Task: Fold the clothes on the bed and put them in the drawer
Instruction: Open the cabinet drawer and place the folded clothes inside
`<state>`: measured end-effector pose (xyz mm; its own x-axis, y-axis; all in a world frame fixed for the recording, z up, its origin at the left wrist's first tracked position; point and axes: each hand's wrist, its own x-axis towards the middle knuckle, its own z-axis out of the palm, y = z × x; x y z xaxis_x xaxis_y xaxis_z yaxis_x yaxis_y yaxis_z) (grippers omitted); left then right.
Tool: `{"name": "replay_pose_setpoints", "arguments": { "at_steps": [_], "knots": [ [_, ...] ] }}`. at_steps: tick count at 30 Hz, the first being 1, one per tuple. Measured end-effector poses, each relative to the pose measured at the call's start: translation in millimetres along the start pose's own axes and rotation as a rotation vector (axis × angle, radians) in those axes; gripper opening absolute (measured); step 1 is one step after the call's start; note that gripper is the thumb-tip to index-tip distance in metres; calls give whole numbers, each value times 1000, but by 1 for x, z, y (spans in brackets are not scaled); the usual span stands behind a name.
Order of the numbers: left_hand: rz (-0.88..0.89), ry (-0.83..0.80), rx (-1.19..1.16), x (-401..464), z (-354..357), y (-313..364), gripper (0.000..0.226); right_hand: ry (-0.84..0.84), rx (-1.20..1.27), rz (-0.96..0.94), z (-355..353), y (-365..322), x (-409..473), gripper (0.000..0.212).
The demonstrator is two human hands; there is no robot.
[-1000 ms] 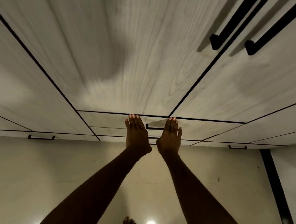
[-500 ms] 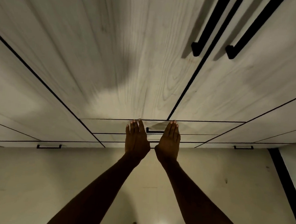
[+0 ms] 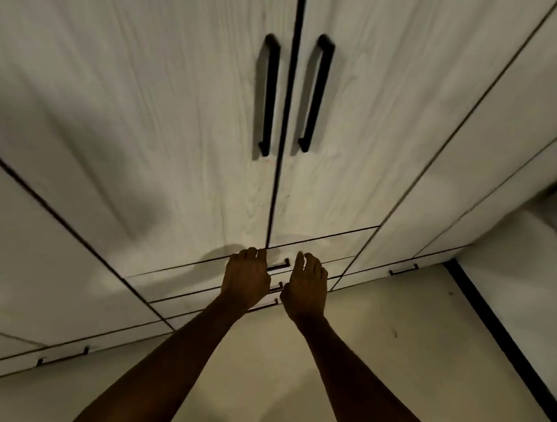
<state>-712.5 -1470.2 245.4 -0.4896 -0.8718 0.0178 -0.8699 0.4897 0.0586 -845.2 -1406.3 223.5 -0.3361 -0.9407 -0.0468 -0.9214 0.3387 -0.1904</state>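
Note:
The top drawer (image 3: 189, 278) of a white wood-grain wardrobe is pushed in flush, with its small black handle (image 3: 280, 265) showing between my hands. My left hand (image 3: 247, 277) hovers in front of the drawer, left of that handle, fingers loosely curled and holding nothing. My right hand (image 3: 305, 286) is just right of the handle, also loosely curled and holding nothing. Whether the fingertips touch the drawer front I cannot tell. No clothes and no bed are in view.
Above the drawer are two tall wardrobe doors with long black handles (image 3: 269, 94) (image 3: 315, 92). Two lower drawers sit beneath my hands. Neighbouring units have low drawers with handles at the left (image 3: 62, 358) and right (image 3: 404, 270). A glossy pale floor (image 3: 375, 356) lies below, with a dark strip (image 3: 496, 337) at the right.
Both hands had straight fingers flat against the drawer front; now the fingers are loosely curled. The view has tilted up, bringing the door handles fully into sight.

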Motion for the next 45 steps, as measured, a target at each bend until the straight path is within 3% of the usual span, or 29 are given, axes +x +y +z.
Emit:
{"name": "replay_pose_setpoints", "arguments": {
  "at_steps": [4, 10, 15, 25, 36, 45],
  "knots": [
    [134, 51, -35, -3, -22, 25, 43, 86, 24, 107, -32, 24, -34, 80],
    [363, 91, -4, -25, -73, 78, 45, 191, -19, 294, -80, 54, -107, 89],
    [571, 86, -65, -57, -95, 130, 54, 267, -6, 516, -111, 81, -187, 78],
    [1030, 12, -159, -207, -91, 265, 51, 362, 5, 969, -119, 132, -413, 71],
    [1347, -150, -241, -431, -50, 396, 45, 384, 81, 1354, -76, 160, -669, 62],
    [1383, -451, -234, -620, 43, 414, 51, 363, 196, 1520, 34, 137, -842, 56]
  ]
}}
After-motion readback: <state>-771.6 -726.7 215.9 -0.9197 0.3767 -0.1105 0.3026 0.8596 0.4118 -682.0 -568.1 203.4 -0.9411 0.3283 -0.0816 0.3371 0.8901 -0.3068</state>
